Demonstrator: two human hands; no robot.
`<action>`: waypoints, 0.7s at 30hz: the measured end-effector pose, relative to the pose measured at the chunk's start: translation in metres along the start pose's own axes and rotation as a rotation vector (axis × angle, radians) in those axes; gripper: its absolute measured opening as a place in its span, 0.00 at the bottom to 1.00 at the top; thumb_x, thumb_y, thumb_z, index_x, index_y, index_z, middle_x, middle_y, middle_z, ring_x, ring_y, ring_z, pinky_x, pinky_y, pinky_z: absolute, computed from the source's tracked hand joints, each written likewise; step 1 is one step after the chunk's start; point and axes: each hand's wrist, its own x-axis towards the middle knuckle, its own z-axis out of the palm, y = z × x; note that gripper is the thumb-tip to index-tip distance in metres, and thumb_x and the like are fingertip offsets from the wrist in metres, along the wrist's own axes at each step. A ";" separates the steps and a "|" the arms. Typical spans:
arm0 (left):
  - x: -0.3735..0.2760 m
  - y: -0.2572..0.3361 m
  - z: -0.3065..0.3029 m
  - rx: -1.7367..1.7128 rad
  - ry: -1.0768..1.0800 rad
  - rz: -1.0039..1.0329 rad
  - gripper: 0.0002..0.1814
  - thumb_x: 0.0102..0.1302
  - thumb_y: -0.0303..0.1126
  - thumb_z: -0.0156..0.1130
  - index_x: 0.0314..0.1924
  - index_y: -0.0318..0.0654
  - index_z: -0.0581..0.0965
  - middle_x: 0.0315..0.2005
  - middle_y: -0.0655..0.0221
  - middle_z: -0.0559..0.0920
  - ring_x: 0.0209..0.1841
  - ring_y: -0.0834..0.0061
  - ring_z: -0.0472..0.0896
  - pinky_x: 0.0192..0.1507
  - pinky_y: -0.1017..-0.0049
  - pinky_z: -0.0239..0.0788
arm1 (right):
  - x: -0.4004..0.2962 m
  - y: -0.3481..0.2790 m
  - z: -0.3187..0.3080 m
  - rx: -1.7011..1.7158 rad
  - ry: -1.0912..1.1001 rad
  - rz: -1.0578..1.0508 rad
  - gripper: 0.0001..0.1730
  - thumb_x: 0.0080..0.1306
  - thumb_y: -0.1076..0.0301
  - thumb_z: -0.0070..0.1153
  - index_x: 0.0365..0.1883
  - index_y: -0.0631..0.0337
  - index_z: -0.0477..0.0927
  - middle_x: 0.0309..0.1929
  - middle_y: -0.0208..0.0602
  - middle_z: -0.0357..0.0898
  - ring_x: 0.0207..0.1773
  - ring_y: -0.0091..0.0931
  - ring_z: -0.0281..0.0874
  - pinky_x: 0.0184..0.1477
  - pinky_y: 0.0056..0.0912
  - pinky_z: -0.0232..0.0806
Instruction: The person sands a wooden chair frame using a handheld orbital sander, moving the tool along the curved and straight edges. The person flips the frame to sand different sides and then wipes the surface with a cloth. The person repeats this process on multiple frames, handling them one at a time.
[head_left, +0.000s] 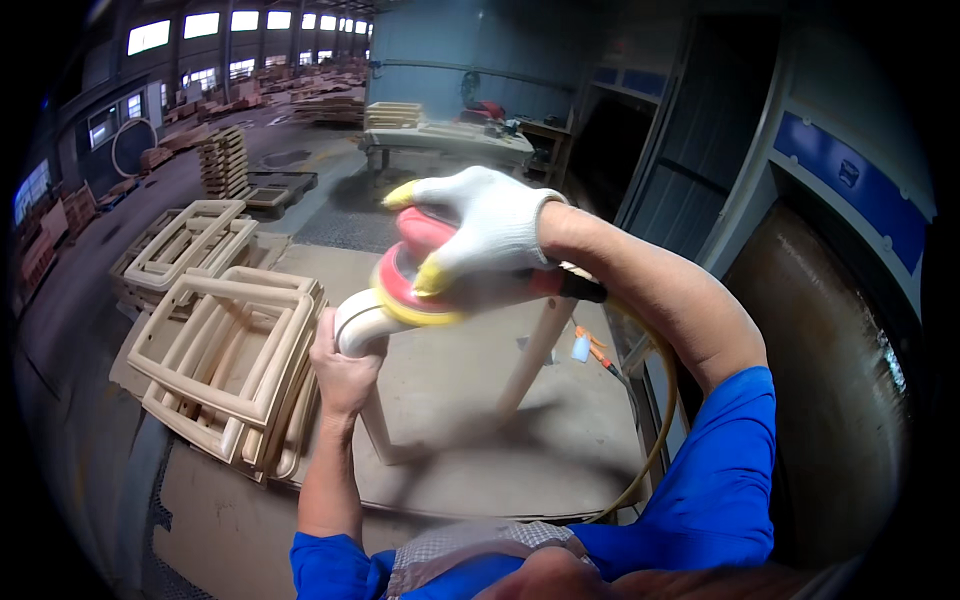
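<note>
My right hand (480, 217), in a white knit glove with yellow fingertips, grips a red and yellow orbital sander (424, 281) from above. Its pad lies against the curved upper corner of a pale wooden frame (375, 319), which stands upright on the work table. Bare, my left hand (349, 367) is closed around the same rounded corner, just left of the sander. Two legs of the frame reach down to the tabletop. Much of the top rail is hidden behind the sander and my right arm. The sander and glove are slightly blurred.
Stacked wooden frames (225, 360) cover the left side of the cardboard-topped table (450, 480). A blow gun (590, 337) with an orange handle lies at the right, and a yellowish hose (664, 420) curves down beside my right arm. Another bench (450, 139) stands beyond.
</note>
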 end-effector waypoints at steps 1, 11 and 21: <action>0.000 -0.003 -0.001 -0.009 0.003 -0.004 0.16 0.51 0.20 0.69 0.40 0.34 0.74 0.31 0.70 0.81 0.35 0.81 0.78 0.39 0.77 0.72 | -0.011 0.009 -0.004 0.001 0.013 0.057 0.50 0.38 0.50 0.70 0.63 0.56 0.74 0.50 0.50 0.81 0.51 0.40 0.80 0.55 0.37 0.70; 0.001 0.002 -0.005 -0.017 -0.004 0.016 0.15 0.54 0.19 0.68 0.41 0.34 0.75 0.33 0.71 0.81 0.37 0.83 0.77 0.41 0.79 0.71 | -0.110 0.108 -0.045 -0.057 0.125 0.453 0.49 0.39 0.50 0.69 0.63 0.55 0.74 0.53 0.53 0.78 0.56 0.43 0.77 0.58 0.37 0.68; 0.007 0.000 -0.010 0.134 -0.010 0.473 0.35 0.48 0.20 0.69 0.60 0.45 0.75 0.42 0.59 0.81 0.42 0.64 0.83 0.43 0.72 0.75 | -0.159 0.095 -0.048 0.090 0.533 0.620 0.49 0.35 0.62 0.77 0.60 0.65 0.73 0.48 0.41 0.78 0.49 0.33 0.79 0.59 0.35 0.71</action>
